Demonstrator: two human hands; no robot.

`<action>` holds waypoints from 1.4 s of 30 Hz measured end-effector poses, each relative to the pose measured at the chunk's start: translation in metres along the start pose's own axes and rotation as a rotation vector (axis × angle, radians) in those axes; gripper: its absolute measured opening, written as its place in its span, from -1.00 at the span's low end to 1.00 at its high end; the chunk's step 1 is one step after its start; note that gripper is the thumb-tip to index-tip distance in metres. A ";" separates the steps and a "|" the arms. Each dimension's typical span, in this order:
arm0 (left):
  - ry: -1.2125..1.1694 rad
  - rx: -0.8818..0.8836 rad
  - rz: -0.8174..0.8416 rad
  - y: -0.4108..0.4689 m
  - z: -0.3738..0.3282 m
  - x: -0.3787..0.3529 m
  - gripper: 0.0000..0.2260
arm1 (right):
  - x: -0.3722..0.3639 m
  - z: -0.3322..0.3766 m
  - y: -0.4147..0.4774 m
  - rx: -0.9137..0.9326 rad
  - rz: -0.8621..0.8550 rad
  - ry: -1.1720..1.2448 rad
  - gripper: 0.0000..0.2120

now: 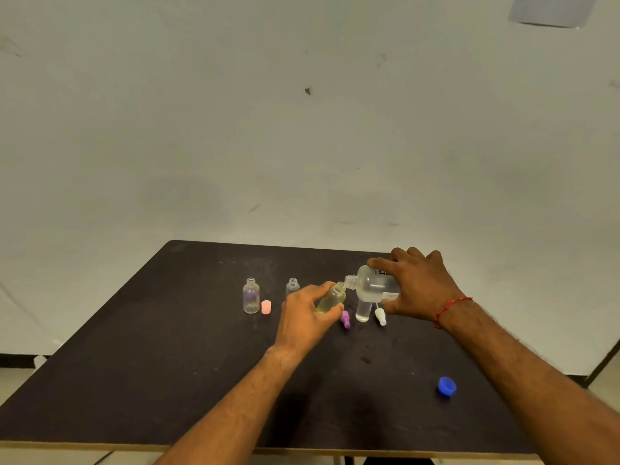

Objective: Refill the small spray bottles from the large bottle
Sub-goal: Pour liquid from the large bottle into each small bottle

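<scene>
Pouring needs care: left grip [307, 318] curls round the tilted small bottle [332, 297], right grip [421, 286] wraps the large bottle [370, 283]; tip slowly, watching the level.

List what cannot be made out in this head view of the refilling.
Head view:
- Label on the large clear plastic bottle: mostly covered by the right hand.
- Fill level of the small yellowish bottle: the left hand wraps it.
- Base of the small clear bottle behind: hidden by that hand.
- Paper sheet on the wall: cut by the top edge, blurred.
</scene>
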State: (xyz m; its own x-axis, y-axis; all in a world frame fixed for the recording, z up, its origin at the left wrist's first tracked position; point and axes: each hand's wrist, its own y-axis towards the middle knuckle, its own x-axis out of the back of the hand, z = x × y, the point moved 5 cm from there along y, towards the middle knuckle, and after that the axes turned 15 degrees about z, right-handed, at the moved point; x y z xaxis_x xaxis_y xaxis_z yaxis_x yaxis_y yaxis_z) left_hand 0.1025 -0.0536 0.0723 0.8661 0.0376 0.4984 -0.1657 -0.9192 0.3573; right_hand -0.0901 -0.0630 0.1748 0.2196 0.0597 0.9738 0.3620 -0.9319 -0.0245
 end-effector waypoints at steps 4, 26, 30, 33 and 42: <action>0.006 0.007 0.006 0.000 0.000 -0.001 -0.67 | 0.000 0.000 0.001 0.005 0.007 -0.010 -0.27; 0.004 0.002 0.005 -0.003 -0.003 -0.001 -0.73 | -0.002 -0.001 0.003 0.002 0.008 -0.045 -0.27; -0.009 -0.005 0.003 -0.004 -0.003 -0.001 -0.76 | -0.002 -0.001 0.003 0.001 0.008 -0.042 -0.26; 0.007 -0.005 0.006 -0.004 -0.004 -0.001 -0.72 | -0.003 -0.001 0.003 -0.002 0.013 -0.047 -0.26; 0.003 0.007 0.008 -0.004 -0.003 -0.001 -0.73 | -0.003 -0.001 0.004 0.006 0.014 -0.043 -0.25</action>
State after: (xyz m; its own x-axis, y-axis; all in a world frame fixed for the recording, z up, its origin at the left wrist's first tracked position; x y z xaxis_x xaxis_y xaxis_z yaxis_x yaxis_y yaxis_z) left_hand 0.1009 -0.0491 0.0728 0.8632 0.0318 0.5038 -0.1692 -0.9221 0.3481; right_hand -0.0905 -0.0670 0.1718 0.2632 0.0621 0.9628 0.3636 -0.9307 -0.0393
